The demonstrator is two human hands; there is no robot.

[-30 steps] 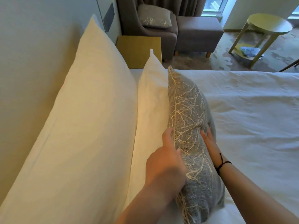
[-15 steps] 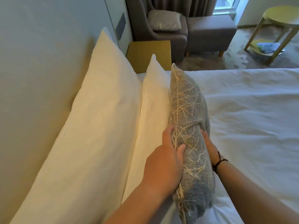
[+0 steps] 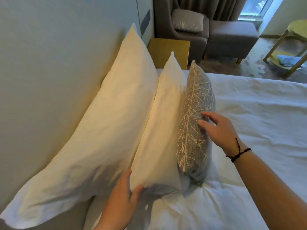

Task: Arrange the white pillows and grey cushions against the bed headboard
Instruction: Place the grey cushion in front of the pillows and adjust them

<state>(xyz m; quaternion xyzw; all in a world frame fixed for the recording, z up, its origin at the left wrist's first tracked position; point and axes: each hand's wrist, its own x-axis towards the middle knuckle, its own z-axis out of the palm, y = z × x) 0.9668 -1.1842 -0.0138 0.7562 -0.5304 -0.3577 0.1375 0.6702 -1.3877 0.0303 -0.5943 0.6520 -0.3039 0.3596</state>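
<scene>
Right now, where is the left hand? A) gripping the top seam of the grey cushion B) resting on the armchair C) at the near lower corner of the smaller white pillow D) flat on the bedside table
C: the left hand sits at the near corner of the smaller white pillow, while the right hand is at the grey cushion.

From my remote view, a pale wall [image 3: 49, 63] fills the left, bearing a dark panel [image 3: 144, 20]. Beyond it stands a yellow bedside table [image 3: 167, 50]; behind this, a grey armchair [image 3: 196, 42] holds a small cushion [image 3: 187, 20], with a matching footstool [image 3: 230, 37] just beside it. Dark curtains [image 3: 211, 7] hang next to a window [image 3: 254, 7] admitting daylight. At far right I see a green side table [image 3: 297, 30] on patterned floor [image 3: 255, 65]. Warm light falls from the left.
</scene>
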